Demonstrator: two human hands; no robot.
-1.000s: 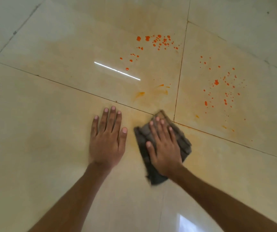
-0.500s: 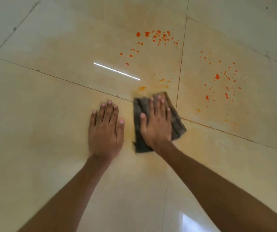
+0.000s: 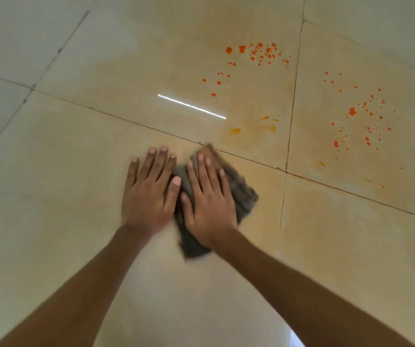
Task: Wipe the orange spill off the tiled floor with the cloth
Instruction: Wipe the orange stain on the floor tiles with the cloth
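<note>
I saw my right hand (image 3: pixel 210 204) lying flat on the cloth (image 3: pixel 245 196), fingers spread and pressing it down onto the floor (image 3: pixel 63 196). The hand was not pinching or gripping the cloth, only pushing on top of it. The cloth was dark grey and crumpled. Part of it stuck out past my fingertips, part to the right of the hand, and part back under my wrist. Its far tip touched the grout line (image 3: pixel 126 121) between two tiles.

My left hand (image 3: pixel 150 194) lay flat on the bare tile just beside the cloth, fingers open, holding nothing. Its thumb was right by the cloth's left edge, and I could not tell if they touched. The two hands were very close together.

The orange spill was still there in two patches, both well past the cloth. One group of orange drops (image 3: pixel 259 53) sat on the tile straight ahead. Another group of drops (image 3: pixel 356 118) sat on the tile to the right. Some pale orange smears (image 3: pixel 264 126) lay between the cloth and the far drops. A bright white streak of light (image 3: pixel 191 106) shone on the tile ahead of my left hand.
</note>
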